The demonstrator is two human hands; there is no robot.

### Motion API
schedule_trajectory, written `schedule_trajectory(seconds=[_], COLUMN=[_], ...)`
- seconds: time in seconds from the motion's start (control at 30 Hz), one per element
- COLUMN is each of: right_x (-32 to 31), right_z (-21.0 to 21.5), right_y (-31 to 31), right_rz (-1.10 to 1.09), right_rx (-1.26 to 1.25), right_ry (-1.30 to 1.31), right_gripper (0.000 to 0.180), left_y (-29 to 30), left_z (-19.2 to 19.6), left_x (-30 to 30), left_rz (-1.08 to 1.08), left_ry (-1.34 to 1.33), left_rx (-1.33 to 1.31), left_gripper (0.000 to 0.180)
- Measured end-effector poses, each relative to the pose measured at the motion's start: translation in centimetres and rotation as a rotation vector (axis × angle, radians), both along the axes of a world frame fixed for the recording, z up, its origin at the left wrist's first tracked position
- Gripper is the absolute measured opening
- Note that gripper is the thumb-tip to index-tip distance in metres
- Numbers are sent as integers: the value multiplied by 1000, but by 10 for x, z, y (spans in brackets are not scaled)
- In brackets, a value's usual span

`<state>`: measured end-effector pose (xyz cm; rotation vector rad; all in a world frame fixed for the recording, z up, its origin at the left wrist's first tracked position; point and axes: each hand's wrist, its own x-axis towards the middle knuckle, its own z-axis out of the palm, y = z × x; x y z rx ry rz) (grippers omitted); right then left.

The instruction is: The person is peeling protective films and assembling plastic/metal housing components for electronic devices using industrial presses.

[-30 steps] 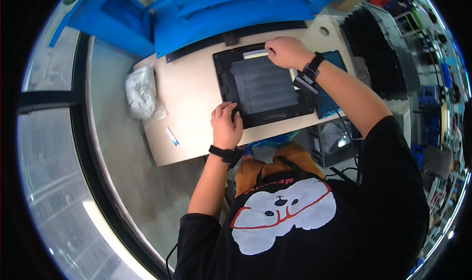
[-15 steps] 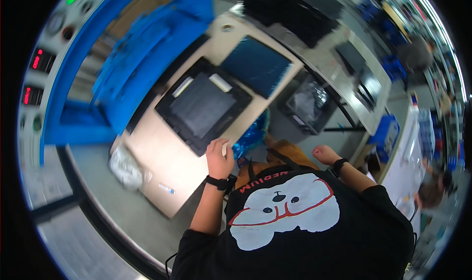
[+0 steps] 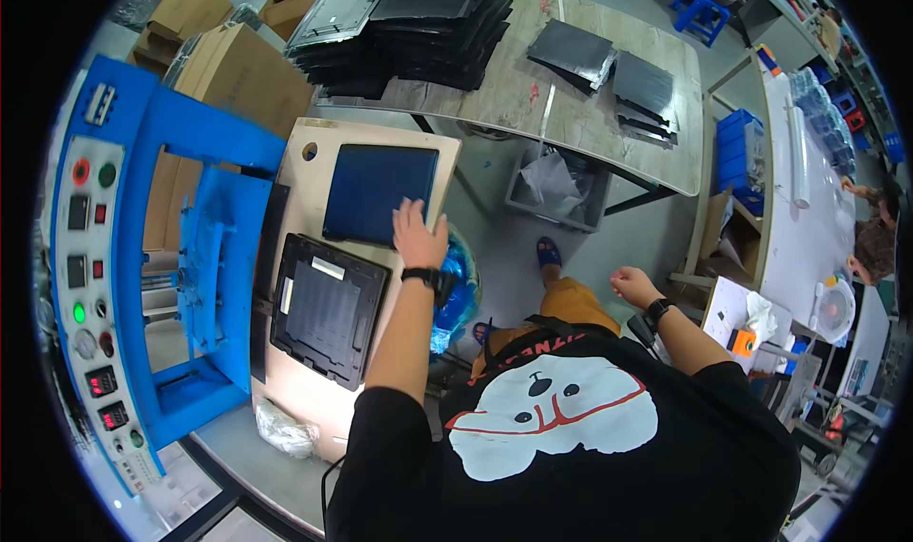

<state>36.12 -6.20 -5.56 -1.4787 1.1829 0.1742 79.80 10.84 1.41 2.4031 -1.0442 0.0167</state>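
Note:
My left hand (image 3: 419, 238) is over the near right corner of a dark blue flat panel (image 3: 380, 188), fingers stretched out and apart. It grips nothing; whether the fingertips touch the panel I cannot tell. Just below the panel, on the same pale board (image 3: 309, 145), lies a black rectangular tray-like fixture (image 3: 331, 309) with a ribbed dark insert and two whitish strips. My right hand (image 3: 634, 286) hangs in the air away from the tables, its fingers curled in with nothing visible in them.
A blue press machine (image 3: 204, 266) with a control panel stands left of the board. Behind is a table (image 3: 528, 114) with stacked black sheets (image 3: 437, 29). A grey bin (image 3: 556, 195) sits beneath it. A blue-lined bin (image 3: 456, 290) is beside my left wrist. Another person (image 3: 870, 228) is at far right.
The head view has turned and steadied, bringing more of the press and back table into sight. My left hand has moved from the black fixture's corner to the blue panel. My right hand stays curled.

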Motion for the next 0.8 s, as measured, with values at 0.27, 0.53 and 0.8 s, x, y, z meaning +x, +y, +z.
schedule_trajectory(seconds=[0.27, 0.53, 0.8], right_x=[23, 184, 343], right_z=[-27, -9, 119], right_y=[-81, -113, -87], right_rz=[125, 308, 55], right_rx=[-52, 359, 1174], right_ry=[-17, -321, -366], right_gripper=[25, 32, 73], left_y=[-16, 6, 5], left_z=[-11, 10, 100], left_x=[9, -13, -54], left_rz=[137, 120, 72], left_ry=[96, 51, -156], left_rx=[551, 577, 289], left_gripper=[86, 60, 47])
